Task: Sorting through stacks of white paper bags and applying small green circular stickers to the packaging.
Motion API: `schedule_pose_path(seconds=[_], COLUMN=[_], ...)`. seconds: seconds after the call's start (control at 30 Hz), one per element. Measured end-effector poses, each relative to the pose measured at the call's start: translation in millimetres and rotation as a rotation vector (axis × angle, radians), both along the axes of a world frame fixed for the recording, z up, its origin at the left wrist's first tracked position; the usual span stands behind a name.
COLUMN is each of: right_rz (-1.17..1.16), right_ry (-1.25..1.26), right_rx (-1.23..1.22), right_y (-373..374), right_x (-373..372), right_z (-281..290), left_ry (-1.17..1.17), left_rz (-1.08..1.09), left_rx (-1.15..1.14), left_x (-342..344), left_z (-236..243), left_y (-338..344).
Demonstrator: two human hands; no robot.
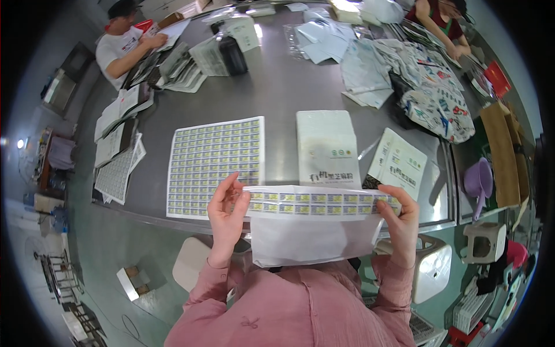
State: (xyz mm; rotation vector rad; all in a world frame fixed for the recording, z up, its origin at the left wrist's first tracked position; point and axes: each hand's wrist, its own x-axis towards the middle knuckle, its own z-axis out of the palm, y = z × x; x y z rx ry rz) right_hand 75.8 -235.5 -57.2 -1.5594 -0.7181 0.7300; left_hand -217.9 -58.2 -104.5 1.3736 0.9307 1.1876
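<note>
A grey metal bench [277,75] fills the middle of the room, and at its near edge sits a person in a pink shirt [277,303]. One co-worker [118,55] is by the far-left corner, another worker [430,23] by the far-right. A patterned bundle [436,107] is heaped along the right edge. Left of middle, by the near edge, a large label sheet [214,162] lies flat. A smaller sheet [315,202] is held up at the near edge, two rows of labels along its top, blank white hanging below. Behind it lies a white pouch stack [326,141], with loose pouches [399,159] toward the near-right corner. The right hand [406,217] pinches the sheet's right end; the left hand [225,211] has its thumb at the left end, index fingertip apart from it, and I cannot tell whether other fingers grip behind.
</note>
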Motion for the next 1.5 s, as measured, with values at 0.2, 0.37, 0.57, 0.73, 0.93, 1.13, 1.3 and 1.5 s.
schedule_pose_path(seconds=[0.2, 0.37, 0.57, 0.73, 0.93, 1.13, 1.3, 1.5], right_rz=[0.010, 0.118, 0.167, 0.195, 0.145, 0.241, 0.266, 0.297], right_ry=[0.000, -0.057, -0.033, 0.001, 0.191, -0.013, -0.079, -0.036], right_rx=[0.019, -0.029, -0.081, -0.133, -0.156, -0.208, -0.243, -0.168], right_y=[-1.3, 1.8, 3.8, -3.2, 1.3, 5.0, 12.3, 22.5], right_x=[3.0, 2.1, 4.4, 13.7, 9.1, 9.0, 3.8, -3.8], right_z=[-11.2, -13.1, -4.0, -16.6, -8.8, -18.3, -17.8, -23.7], left_ry=[0.036, -0.004, 0.150, 0.275, 0.219, 0.213, 0.269, 0.142], left_rz=[-0.196, -0.372, -0.438, -0.391, -0.307, -0.241, -0.280, -0.190], left_rx=[-0.086, -0.262, -0.421, -0.391, -0.278, -0.261, -0.250, -0.073], left_x=[-17.1, -15.1, -19.6, -27.1, -30.1, -49.1, -68.0, -54.9], left_z=[15.9, 31.1, 25.8, 11.9, 5.3, 6.7, -3.0, -4.6], left_y=[-11.2, -4.9, 9.3, 13.1, 14.7, 21.9, 32.3, 34.3])
